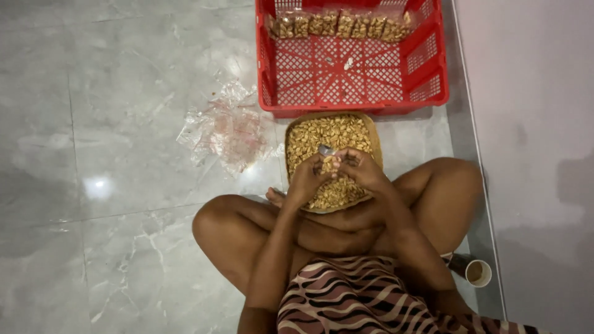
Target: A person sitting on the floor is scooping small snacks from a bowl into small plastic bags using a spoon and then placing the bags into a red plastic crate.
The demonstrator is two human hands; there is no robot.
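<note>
Red crate: one row of filled packets along far wall. Before crate: peanut tray full, both hands clenched on small packet; empty bags remaining.

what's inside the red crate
A row of clear bags of nuts lies along the far wall of the red crate. The rest of its lattice floor shows bare, apart from one small pale scrap. The near wall hides nothing much.

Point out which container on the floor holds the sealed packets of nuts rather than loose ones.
The red plastic crate: a row of sealed packets lines its far wall. The tray under both hands holds loose nuts.
</note>
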